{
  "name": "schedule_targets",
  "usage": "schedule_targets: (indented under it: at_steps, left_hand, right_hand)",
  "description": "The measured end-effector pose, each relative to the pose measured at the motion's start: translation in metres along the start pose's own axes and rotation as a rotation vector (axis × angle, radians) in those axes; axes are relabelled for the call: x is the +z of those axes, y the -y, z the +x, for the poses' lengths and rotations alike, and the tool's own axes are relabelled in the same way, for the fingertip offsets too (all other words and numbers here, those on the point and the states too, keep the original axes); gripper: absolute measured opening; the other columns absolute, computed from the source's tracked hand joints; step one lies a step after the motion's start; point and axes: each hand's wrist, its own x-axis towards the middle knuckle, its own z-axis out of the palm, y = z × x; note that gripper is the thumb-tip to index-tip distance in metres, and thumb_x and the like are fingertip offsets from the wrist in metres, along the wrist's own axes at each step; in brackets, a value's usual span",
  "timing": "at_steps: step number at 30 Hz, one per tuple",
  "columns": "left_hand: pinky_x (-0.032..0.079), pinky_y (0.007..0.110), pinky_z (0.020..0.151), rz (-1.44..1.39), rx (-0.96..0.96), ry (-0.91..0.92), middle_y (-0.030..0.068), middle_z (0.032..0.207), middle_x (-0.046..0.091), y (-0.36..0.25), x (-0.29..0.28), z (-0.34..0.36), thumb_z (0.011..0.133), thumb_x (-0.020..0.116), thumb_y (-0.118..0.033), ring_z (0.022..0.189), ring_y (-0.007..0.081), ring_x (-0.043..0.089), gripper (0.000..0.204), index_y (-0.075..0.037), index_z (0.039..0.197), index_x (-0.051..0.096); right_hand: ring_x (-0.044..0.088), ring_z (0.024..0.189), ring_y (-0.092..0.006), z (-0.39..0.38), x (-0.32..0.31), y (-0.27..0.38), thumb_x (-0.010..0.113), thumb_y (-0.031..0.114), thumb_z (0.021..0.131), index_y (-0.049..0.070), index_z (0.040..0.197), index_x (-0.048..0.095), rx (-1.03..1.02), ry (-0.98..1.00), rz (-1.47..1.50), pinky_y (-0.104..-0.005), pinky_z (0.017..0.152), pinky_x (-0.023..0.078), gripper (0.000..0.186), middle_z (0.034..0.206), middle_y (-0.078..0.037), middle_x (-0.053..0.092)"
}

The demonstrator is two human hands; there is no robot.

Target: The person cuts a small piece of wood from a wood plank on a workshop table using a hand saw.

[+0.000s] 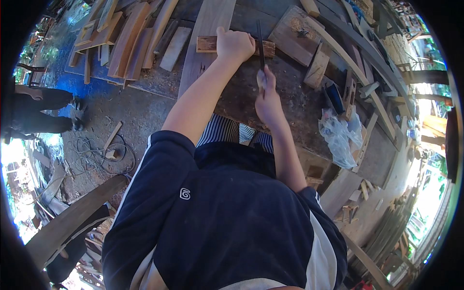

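My left hand [235,47] is closed over a short rough-edged wooden block [207,44], which lies crosswise on a long pale board [215,17] on the workbench. My right hand [266,101] grips the light handle of a long, narrow dark tool that looks like a file [260,41]. Its blade points away from me and crosses the block near its right end; whether it touches the wood I cannot tell.
Cut wooden pieces [130,38] lie on the bench's left; a square board [295,34], long timbers [357,72] and a plastic bag [338,135] are on the right. Another person's legs [53,111] are at the left. A coiled cable [106,150] lies on the floor.
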Motion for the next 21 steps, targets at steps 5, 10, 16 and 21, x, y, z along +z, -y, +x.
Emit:
schedule_targets:
  at_steps: [5, 10, 16, 21]
  left_hand:
    - [0.038, 0.045, 0.086, 0.003, 0.023, 0.003, 0.0096, 0.072, 0.072, 0.000, 0.000, 0.000, 0.096, 0.044, -0.033, 0.071, 0.0280, 0.069, 0.043, -0.012, 0.074, 0.075]
    - [0.038, 0.045, 0.086, -0.022, 0.037, -0.011, 0.0101, 0.072, 0.072, -0.005, -0.005, 0.003, 0.095, 0.044, -0.033, 0.071, 0.0281, 0.070, 0.043, -0.012, 0.073, 0.075]
    - [0.037, 0.043, 0.085, -0.016, 0.001, -0.015, 0.0090, 0.069, 0.071, -0.004, 0.000, 0.002, 0.094, 0.045, -0.031, 0.072, 0.0266, 0.069, 0.043, -0.011, 0.069, 0.075]
    - [0.039, 0.045, 0.083, -0.007, 0.027, -0.044, 0.0119, 0.071, 0.071, -0.006, -0.006, 0.001, 0.095, 0.044, -0.032, 0.070, 0.0296, 0.069, 0.045, -0.011, 0.070, 0.074]
  right_hand:
    - [0.040, 0.141, -0.0392, -0.038, -0.019, 0.040, 0.034, -0.010, 0.093, 0.012, 0.156, 0.014, 0.264, 0.107, -0.009, -0.0373, 0.114, 0.036, 0.070, 0.149, -0.030, 0.042]
    - [0.038, 0.142, -0.0375, 0.031, -0.014, 0.015, 0.034, -0.013, 0.090, 0.013, 0.155, 0.016, 0.160, 0.032, 0.001, -0.0364, 0.114, 0.035, 0.073, 0.151, -0.027, 0.043]
    - [0.039, 0.142, -0.0365, 0.039, -0.008, 0.015, 0.034, -0.015, 0.088, 0.014, 0.155, 0.018, 0.108, 0.031, 0.037, -0.0383, 0.114, 0.036, 0.075, 0.151, -0.027, 0.042]
    - [0.039, 0.143, -0.0359, -0.033, -0.026, 0.026, 0.032, -0.012, 0.092, 0.015, 0.155, 0.020, 0.226, 0.069, 0.083, -0.0389, 0.115, 0.034, 0.069, 0.149, -0.028, 0.044]
